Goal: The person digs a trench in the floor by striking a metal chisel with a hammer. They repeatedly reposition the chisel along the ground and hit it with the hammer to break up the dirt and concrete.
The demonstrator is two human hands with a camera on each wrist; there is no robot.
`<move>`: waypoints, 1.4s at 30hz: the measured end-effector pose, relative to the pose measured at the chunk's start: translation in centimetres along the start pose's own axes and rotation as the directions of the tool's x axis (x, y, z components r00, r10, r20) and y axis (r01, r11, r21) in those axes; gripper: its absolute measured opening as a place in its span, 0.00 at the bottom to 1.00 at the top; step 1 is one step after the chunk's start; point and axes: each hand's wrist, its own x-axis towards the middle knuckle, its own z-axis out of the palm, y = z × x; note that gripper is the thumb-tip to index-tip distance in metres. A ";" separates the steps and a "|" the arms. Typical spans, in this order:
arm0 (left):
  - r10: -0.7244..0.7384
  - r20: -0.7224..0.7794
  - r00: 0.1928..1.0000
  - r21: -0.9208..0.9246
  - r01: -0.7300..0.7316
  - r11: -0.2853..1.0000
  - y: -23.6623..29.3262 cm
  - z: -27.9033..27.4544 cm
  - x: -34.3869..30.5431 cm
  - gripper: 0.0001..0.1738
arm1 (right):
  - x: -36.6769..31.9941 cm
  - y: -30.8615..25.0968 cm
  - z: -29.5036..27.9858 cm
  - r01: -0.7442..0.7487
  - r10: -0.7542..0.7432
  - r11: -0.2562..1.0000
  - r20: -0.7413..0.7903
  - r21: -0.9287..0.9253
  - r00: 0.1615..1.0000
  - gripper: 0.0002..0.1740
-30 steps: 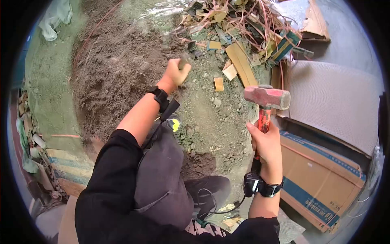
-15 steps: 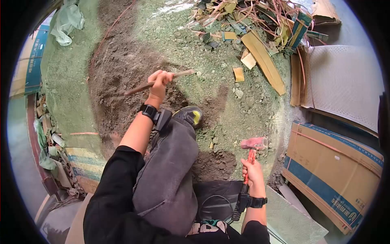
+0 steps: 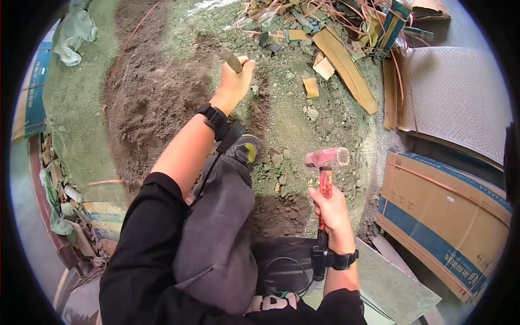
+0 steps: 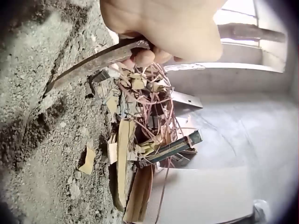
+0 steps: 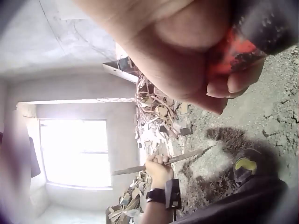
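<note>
My left hand (image 3: 234,84) grips a long rusty steel chisel (image 3: 231,59) around its shaft, the upper end pointing up toward the head camera. In the left wrist view the chisel's flat lower part (image 4: 88,65) slants down, its tip right at the grey soil. My right hand (image 3: 333,211) holds a club hammer (image 3: 326,157) by its red and black handle, head up, to the right of the chisel and apart from it. The right wrist view shows the fingers (image 5: 222,86) wrapped around that handle.
Loose dark soil (image 3: 157,97) lies left of the chisel. A shoe (image 3: 250,149) stands close below the left hand. A heap of straps and scraps (image 3: 336,21) and a cardboard strip (image 3: 346,70) lie ahead. Boxes (image 3: 439,216) line the right side.
The hammer dropped from its higher position, then rose slightly. The chisel, tilted sideways half a second ago, now stands steeper, and the left hand has moved forward and right.
</note>
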 end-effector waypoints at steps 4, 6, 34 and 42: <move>-0.100 0.131 0.986 0.171 0.076 0.982 1.5 -0.7 1.0 0.15 | 1.0 -2.0 1.4 0.202 -0.209 0.966 -0.027 -0.160 0.978 0.15; -0.192 0.233 0.953 0.212 0.142 0.967 3.9 -1.0 1.3 0.15 | 0.1 -4.2 2.0 0.125 -0.130 0.983 -0.034 -0.136 0.991 0.16; -0.244 0.435 0.867 0.346 0.089 0.934 8.1 -2.8 1.6 0.11 | -1.3 -24.3 8.8 0.522 -0.521 0.568 0.212 -0.637 0.827 0.08; -0.450 0.340 0.826 0.316 0.350 0.882 8.7 -2.3 2.9 0.10 | -0.6 -25.5 8.2 0.481 -0.436 0.390 0.302 -0.785 0.848 0.07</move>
